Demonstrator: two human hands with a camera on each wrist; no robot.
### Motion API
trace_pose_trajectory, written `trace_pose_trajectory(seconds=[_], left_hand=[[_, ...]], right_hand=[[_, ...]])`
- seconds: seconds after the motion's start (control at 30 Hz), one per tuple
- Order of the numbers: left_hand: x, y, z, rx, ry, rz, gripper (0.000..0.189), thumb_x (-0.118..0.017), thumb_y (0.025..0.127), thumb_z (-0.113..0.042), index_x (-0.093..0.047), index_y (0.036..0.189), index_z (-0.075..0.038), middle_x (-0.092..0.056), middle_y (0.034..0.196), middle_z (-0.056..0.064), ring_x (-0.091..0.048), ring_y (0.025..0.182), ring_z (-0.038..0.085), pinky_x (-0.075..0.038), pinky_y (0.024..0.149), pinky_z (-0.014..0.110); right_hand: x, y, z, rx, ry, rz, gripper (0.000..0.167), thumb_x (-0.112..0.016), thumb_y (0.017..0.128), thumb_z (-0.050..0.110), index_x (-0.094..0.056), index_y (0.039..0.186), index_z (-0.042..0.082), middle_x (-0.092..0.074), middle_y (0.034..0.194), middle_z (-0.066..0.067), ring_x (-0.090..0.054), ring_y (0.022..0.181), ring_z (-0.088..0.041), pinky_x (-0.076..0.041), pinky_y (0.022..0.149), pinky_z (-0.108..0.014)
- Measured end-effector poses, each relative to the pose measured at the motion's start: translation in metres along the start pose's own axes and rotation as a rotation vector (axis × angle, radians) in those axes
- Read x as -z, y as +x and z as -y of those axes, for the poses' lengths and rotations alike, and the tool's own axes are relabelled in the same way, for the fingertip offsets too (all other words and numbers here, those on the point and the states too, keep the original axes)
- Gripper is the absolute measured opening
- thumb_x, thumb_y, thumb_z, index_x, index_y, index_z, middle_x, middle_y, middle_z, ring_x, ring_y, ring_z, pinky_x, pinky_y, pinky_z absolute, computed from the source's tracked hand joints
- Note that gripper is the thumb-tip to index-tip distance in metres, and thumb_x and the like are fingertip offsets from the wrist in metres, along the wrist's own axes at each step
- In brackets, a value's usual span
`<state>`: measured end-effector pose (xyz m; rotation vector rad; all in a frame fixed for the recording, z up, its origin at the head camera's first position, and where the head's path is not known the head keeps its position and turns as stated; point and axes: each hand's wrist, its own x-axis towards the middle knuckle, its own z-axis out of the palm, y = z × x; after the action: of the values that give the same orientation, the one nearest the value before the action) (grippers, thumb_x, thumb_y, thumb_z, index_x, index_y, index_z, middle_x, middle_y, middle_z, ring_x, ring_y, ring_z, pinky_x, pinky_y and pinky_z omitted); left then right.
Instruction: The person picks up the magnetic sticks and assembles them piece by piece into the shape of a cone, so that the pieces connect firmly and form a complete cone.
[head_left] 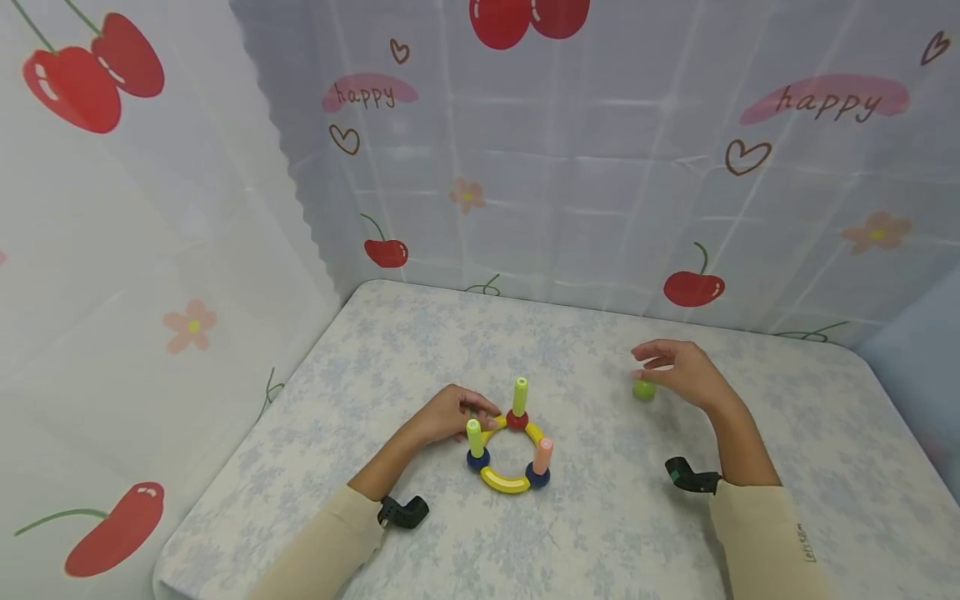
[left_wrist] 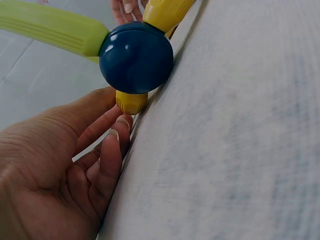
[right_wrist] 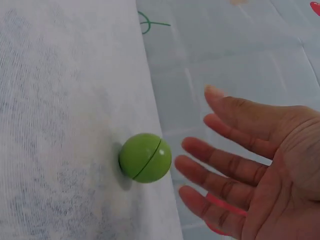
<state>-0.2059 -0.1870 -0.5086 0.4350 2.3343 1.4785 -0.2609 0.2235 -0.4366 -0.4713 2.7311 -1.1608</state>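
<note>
A ring of yellow curved rods [head_left: 505, 482] joins two dark blue balls and a red ball [head_left: 517, 419] on the table. Upright sticks rise from the balls: two are yellow-green [head_left: 521, 397] and one is pink [head_left: 543, 457]. My left hand [head_left: 450, 414] holds the ring's far-left yellow curved rod, beside a blue ball [left_wrist: 136, 57] that bears a yellow-green stick [left_wrist: 55, 30]. Over to the right, a green ball [right_wrist: 145, 158] with a dark seam lies on the table. My right hand [head_left: 682, 373] hovers just by it, fingers spread and holding nothing.
A pale, blue-flowered cloth covers the table [head_left: 600, 533]. Curtains [head_left: 555, 167] printed with cherries and hearts hang behind it and along the left side. Each wrist wears a small black camera [head_left: 405, 512].
</note>
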Motion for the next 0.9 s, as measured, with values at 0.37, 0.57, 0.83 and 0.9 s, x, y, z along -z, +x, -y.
trace_pose_trajectory(seconds=[0.37,0.57,0.83,0.9], left_hand=[[-0.001,0.001,0.002,-0.008,0.005,0.000,0.023,-0.080,0.090,-0.025,-0.079,0.111,-0.014,-0.073,0.081,0.001,-0.057,0.052,0.014,-0.049,0.049,0.027],[-0.001,0.003,0.005,-0.005,-0.005,0.005,0.024,-0.080,0.090,-0.027,-0.079,0.111,-0.014,-0.073,0.081,0.001,-0.058,0.053,0.014,-0.050,0.050,0.027],[0.000,0.002,0.004,-0.011,0.004,0.008,0.025,-0.079,0.091,-0.026,-0.078,0.112,-0.013,-0.073,0.082,0.001,-0.056,0.053,0.014,-0.050,0.051,0.027],[0.000,0.000,0.004,-0.014,0.008,0.002,0.024,-0.079,0.091,-0.025,-0.079,0.112,-0.014,-0.073,0.082,0.001,-0.056,0.053,0.014,-0.050,0.051,0.028]], right_hand=[[-0.001,0.001,-0.023,-0.122,-0.097,0.088,0.038,-0.079,0.089,0.017,-0.070,0.120,-0.002,-0.067,0.114,-0.022,-0.062,0.106,-0.040,-0.054,0.083,-0.050],[-0.005,0.002,-0.023,-0.109,-0.087,0.091,0.036,-0.080,0.088,0.016,-0.071,0.118,-0.001,-0.066,0.115,-0.022,-0.062,0.102,-0.036,-0.054,0.078,-0.043],[-0.010,0.004,-0.018,-0.096,-0.103,0.075,0.034,-0.080,0.088,0.015,-0.070,0.115,-0.002,-0.067,0.111,-0.021,-0.062,0.103,-0.038,-0.054,0.079,-0.046],[-0.012,0.005,-0.015,-0.079,-0.099,0.070,0.034,-0.080,0.088,0.016,-0.070,0.115,-0.002,-0.068,0.111,-0.021,-0.063,0.104,-0.038,-0.054,0.080,-0.047]])
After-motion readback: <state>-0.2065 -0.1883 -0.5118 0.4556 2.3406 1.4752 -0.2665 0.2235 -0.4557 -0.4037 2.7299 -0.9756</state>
